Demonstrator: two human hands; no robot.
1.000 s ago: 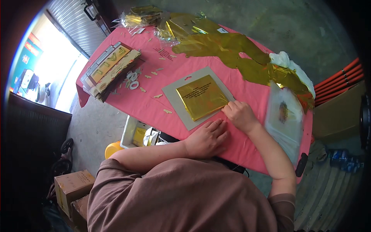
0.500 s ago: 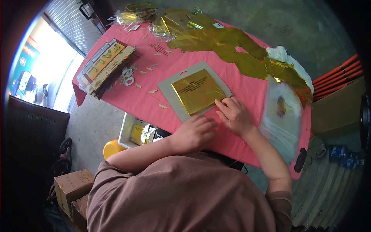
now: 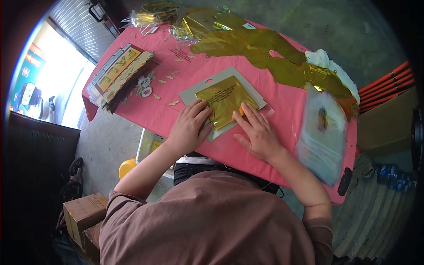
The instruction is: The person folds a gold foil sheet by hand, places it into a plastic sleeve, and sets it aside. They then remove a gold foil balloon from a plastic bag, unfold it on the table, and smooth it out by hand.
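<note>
A flat gold foil packet point(image 3: 224, 98) with dark print lies on a grey card point(image 3: 189, 96) that has a hanging slot, on the pink-covered table. My left hand point(image 3: 190, 126) rests with fingers spread on the packet's left edge and the card. On the lower right part of the packet lie the fingertips of my right hand point(image 3: 259, 134), its thumb held apart. Neither hand is wrapped round anything.
Printed card packs point(image 3: 119, 77) and white rings point(image 3: 145, 86) are at the left. Gold foil sheets point(image 3: 260, 48) run along the far edge. Clear plastic bags point(image 3: 322, 137) lie at the right. A white box point(image 3: 143, 148) stands below the table's near edge.
My left hand has moved up and left onto the packet's left edge. My right hand has shifted slightly up and left, with its fingers flatter on the packet. The packet and card have shifted slightly.
</note>
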